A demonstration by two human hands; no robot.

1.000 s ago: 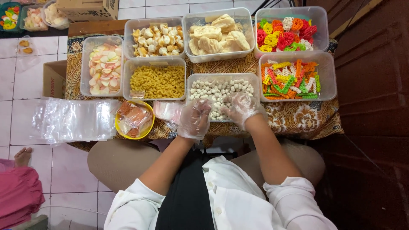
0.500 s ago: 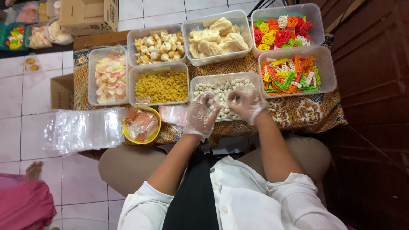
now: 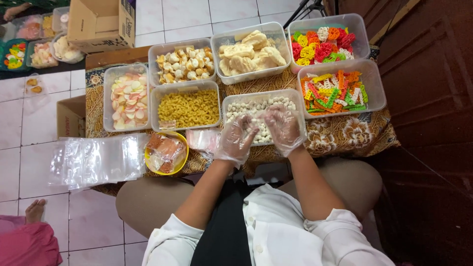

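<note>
Both hands wear thin clear plastic gloves and meet over the near edge of a low table (image 3: 345,135) covered with a brown flower-patterned cloth. The left hand (image 3: 235,140) and the right hand (image 3: 284,129) hover at the tub of small white balls (image 3: 246,106), which stands at the middle of the near edge; their fingers are curled loosely, and whether they pinch anything cannot be told through the crinkled gloves. Left of that tub sits a tub of yellow curled pasta (image 3: 187,107), then a tub of pink and white round chips (image 3: 127,98) at the left edge. Along the far edge stand a tub of pale shell pieces (image 3: 185,64), a tub of big pale crackers (image 3: 251,54) and a tub of bright flower crackers (image 3: 322,42); a tub of coloured stick crackers (image 3: 335,91) fills the right side. A yellow bowl (image 3: 166,152) and a stack of clear bags (image 3: 96,160) lie at the near left corner.
</note>
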